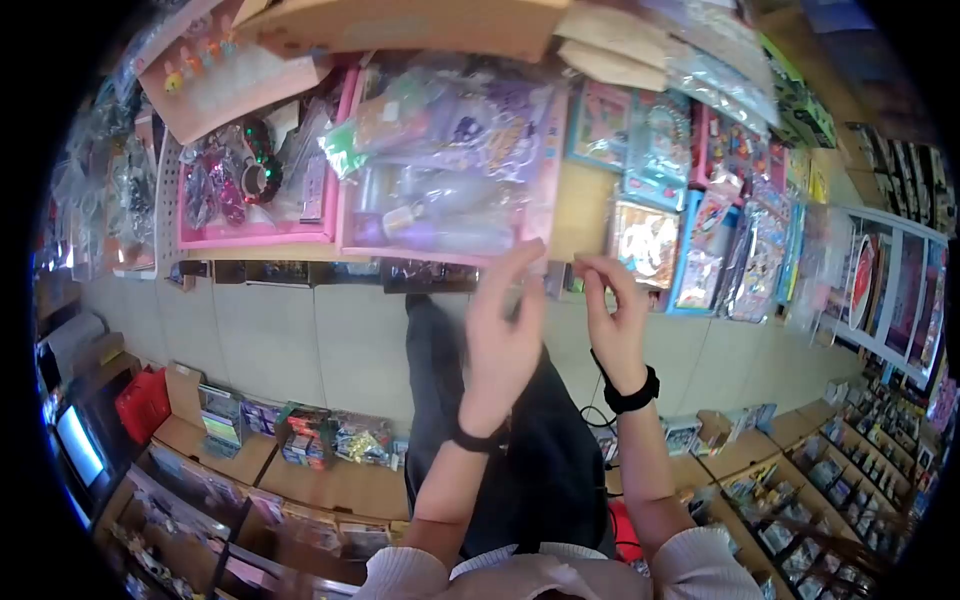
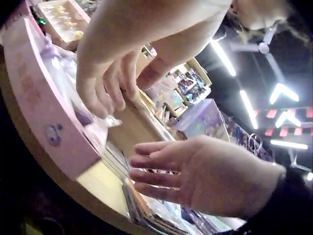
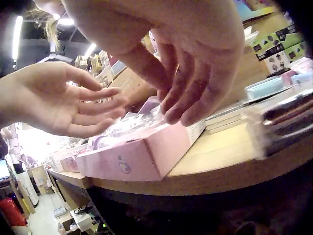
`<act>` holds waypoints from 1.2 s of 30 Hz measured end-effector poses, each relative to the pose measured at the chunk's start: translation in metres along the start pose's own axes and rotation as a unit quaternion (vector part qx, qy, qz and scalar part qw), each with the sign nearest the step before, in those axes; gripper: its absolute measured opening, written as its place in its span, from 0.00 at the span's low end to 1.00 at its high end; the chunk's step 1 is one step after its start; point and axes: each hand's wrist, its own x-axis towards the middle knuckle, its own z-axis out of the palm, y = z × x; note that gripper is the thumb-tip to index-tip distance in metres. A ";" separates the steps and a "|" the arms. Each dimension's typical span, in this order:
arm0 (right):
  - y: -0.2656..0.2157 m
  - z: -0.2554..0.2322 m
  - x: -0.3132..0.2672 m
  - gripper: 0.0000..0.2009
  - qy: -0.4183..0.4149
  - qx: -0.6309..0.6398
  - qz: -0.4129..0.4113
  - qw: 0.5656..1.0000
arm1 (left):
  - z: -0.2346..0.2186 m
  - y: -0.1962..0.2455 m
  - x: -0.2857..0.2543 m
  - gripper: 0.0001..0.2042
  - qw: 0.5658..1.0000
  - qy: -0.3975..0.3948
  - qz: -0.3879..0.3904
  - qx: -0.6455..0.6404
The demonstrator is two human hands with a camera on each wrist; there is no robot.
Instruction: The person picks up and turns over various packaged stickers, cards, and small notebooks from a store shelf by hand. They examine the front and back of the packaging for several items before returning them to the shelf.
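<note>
My left hand (image 1: 505, 335) hovers at the front right corner of a pink box (image 3: 124, 160), its fingers loosely bent and nothing in them. The box holds clear-wrapped goods, among them a purple printed packet (image 1: 490, 125). Slightly to the right, my right hand (image 1: 617, 320) is raised over the table edge, also holding nothing. In the left wrist view, the right hand's fingers are nearly straight and a little spread. The palms partly face each other with a gap between. Beyond the right hand lies a shiny wrapped picture pack (image 1: 645, 240) on the wooden table (image 1: 580, 215).
Another pink box (image 1: 255, 240) with wrapped trinkets stands to the left. Blue-edged packs (image 1: 700, 260) are stacked on the right. A cardboard box (image 1: 400, 28) sits at the back. Lower shelves of goods (image 1: 350, 440) line the aisle behind the person.
</note>
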 end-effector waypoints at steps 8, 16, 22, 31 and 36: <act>-0.048 0.096 0.006 0.14 0.003 -0.086 -0.103 0.991 | -0.161 -0.038 0.026 0.10 0.987 0.083 -0.123 -0.053; -0.073 0.114 0.025 0.12 0.217 0.040 -0.004 0.975 | -0.186 -0.021 0.053 0.10 0.992 0.069 -0.099 -0.030; -0.052 0.095 0.077 0.14 0.164 0.107 0.154 0.968 | -0.174 -0.018 0.053 0.10 0.994 0.028 -0.101 -0.020; -0.067 0.068 0.079 0.06 0.381 0.362 0.060 0.849 | -0.167 -0.007 0.053 0.09 0.996 0.001 -0.080 -0.023; -0.043 0.035 0.065 0.06 0.337 0.400 0.093 0.847 | -0.155 0.006 0.056 0.12 0.997 -0.039 -0.063 0.008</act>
